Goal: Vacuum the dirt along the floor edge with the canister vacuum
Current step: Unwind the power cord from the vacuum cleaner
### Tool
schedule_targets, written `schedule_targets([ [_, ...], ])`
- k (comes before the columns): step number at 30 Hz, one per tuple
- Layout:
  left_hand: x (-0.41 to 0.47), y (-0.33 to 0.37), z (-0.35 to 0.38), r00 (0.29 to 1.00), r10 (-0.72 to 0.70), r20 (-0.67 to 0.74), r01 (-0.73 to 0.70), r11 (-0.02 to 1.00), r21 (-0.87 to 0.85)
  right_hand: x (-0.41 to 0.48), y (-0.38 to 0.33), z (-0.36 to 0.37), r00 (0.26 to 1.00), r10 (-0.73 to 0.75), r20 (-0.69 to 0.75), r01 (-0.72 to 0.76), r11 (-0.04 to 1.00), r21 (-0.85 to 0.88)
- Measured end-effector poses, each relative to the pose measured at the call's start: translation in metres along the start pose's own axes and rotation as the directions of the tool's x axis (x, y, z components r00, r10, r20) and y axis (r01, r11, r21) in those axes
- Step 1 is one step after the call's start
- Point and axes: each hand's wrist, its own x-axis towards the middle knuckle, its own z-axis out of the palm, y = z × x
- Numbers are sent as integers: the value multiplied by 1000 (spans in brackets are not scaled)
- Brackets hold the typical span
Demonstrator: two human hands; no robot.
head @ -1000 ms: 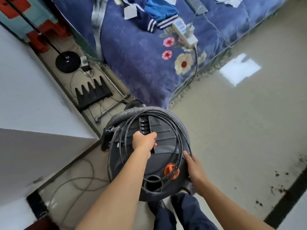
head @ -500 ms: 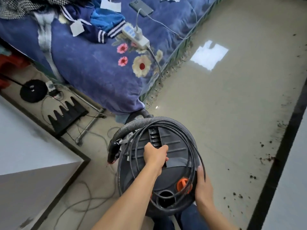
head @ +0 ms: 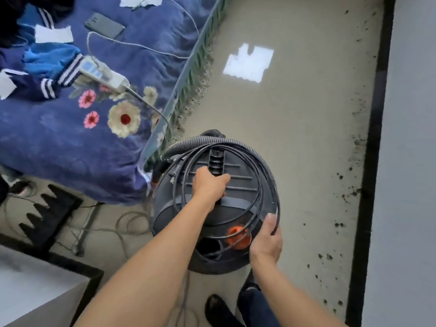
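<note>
Head view, looking down on the canister vacuum (head: 238,197), standing on the floor (head: 295,114) just beside the corner of the bed (head: 70,142), right in front of two dark shoes (head: 217,308). Left hand (head: 208,186) on top, fingers curled tight round the black handle (head: 215,159). Right hand (head: 266,241) at the near rim, fingers bent round the loops of black cord (head: 259,166), thumb laid over them.

Looks big, hard, round and likely heavy, so best lifted or pulled by that top handle. Smooth sides, not much to grab there. Grey hose (head: 200,140) ribbed and bendy, wound round the top. Cord thin and floppy, wound the same way, likely to slide off and tangle if let go. Both to be unwound before any cleaning. Orange knob (head: 238,237) peeking out under the loops.

Dirt (head: 339,225) in dark crumbs well apart from the vacuum, along the black floor edge (head: 368,185) on the right. Shiny floor between the two.

On the bed: a white power strip (head: 103,74), a phone (head: 103,25), some clothes (head: 47,57). On the floor to the left: a black spiky-edged thing (head: 47,215) and loose wires (head: 127,223) near the vacuum. Mind those wires and the bed corner when moving off; could snag the hose or cord.
</note>
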Motion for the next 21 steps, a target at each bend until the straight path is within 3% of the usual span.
schedule_targets([
  [8, 55, 82, 30, 988, 151, -17, -141, 956, 256, 69, -65, 24, 997, -24, -70, 31, 994, 101],
  [21, 181, 274, 105, 974, 225, 36, -228, 964, 137, 227, -257, 54, 995, -27, -100, 36, 996, 87],
])
